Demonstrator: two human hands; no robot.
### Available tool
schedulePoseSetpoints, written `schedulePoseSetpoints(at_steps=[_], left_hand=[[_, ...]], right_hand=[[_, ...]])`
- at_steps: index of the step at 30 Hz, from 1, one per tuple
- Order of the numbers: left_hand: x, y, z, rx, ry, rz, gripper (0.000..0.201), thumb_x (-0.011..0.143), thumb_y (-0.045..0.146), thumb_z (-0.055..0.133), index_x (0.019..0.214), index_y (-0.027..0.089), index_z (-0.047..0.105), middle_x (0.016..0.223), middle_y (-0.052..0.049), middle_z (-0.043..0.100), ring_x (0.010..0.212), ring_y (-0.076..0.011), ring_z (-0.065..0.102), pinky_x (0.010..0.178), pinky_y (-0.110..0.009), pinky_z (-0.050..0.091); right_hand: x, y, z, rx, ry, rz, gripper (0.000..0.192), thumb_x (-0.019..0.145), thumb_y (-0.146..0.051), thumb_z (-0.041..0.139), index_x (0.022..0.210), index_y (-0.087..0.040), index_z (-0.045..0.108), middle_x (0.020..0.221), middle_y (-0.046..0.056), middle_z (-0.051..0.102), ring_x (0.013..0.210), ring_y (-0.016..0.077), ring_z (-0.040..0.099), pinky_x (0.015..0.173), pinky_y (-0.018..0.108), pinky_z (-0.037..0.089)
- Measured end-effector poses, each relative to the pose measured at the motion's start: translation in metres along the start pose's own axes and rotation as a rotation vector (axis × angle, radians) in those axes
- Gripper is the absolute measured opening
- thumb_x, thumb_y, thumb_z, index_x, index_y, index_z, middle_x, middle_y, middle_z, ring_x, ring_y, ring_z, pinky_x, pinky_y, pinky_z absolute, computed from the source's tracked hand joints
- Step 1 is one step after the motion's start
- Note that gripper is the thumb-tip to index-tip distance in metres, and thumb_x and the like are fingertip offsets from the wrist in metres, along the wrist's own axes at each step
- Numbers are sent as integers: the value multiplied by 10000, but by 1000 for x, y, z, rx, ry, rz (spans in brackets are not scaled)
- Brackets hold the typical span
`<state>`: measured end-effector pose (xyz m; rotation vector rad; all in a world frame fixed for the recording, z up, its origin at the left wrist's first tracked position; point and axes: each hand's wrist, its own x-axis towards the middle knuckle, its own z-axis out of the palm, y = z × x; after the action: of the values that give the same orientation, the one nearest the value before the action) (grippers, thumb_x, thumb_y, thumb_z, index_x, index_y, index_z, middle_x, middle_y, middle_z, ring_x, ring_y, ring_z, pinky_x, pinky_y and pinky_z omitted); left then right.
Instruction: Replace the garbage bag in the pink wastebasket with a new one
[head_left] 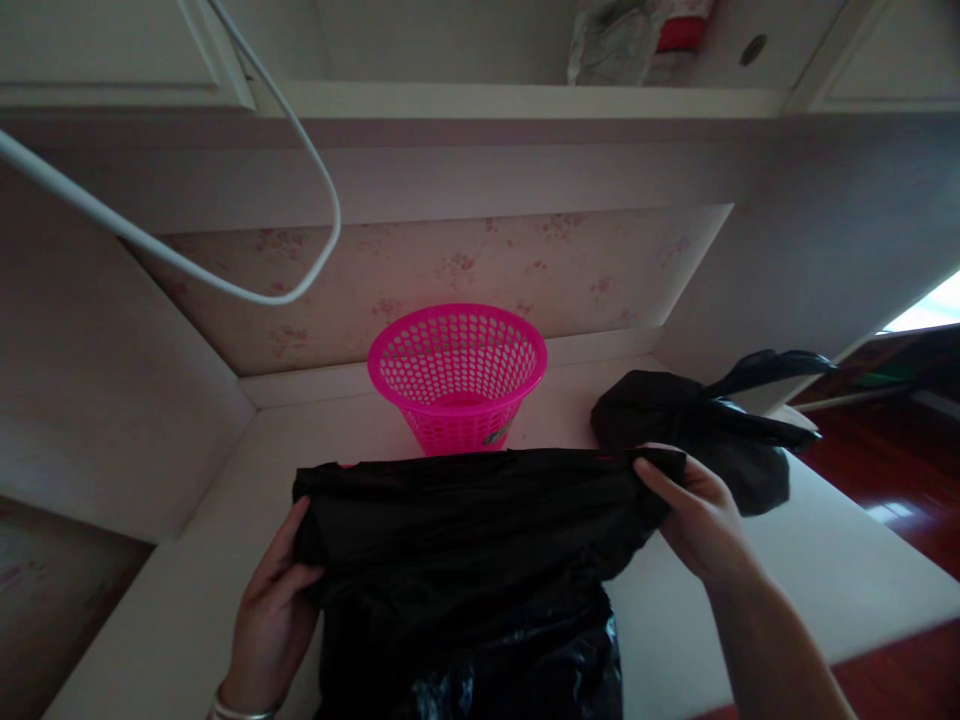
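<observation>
A black plastic bag (472, 560) is stretched wide between my two hands above a white desk (840, 570). My left hand (274, 610) grips the bag's left top corner. My right hand (694, 515) grips its right top corner. Just behind the bag's upper edge stands a pink perforated plastic basket (457, 370), upright, its lower part hidden by the bag. A second black bag (697, 425), tied shut with knotted ears, lies on the desk at the right, beyond my right hand.
The desk sits in a recess with floral wallpaper (450, 270) at the back and white side panels. A white cable (300, 130) loops down from the upper left. A shelf (525, 100) overhead holds wrapped items. Red wooden floor (892, 480) lies to the right.
</observation>
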<state>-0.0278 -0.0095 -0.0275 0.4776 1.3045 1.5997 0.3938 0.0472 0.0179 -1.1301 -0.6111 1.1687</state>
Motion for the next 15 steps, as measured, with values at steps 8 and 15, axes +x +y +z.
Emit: schedulePoseSetpoints(at_steps=[8, 15], left_hand=[[-8, 10, 17, 3, -1, 88, 652, 797, 266, 763, 1364, 518, 564, 1512, 159, 530, 1488, -204, 349, 1237, -343, 262], [-10, -17, 2, 155, 33, 231, 531, 775, 420, 807, 1250, 382, 575, 1391, 9, 564, 1293, -237, 557, 1111, -397, 459]], right_hand=[[1, 2, -1, 82, 27, -69, 359, 619, -384, 926, 904, -260, 744, 791, -9, 747, 674, 167, 718, 629, 265, 637], [1, -6, 4, 107, 152, -231, 373, 613, -372, 929, 902, -279, 711, 873, -39, 754, 740, 167, 728, 758, 325, 649]])
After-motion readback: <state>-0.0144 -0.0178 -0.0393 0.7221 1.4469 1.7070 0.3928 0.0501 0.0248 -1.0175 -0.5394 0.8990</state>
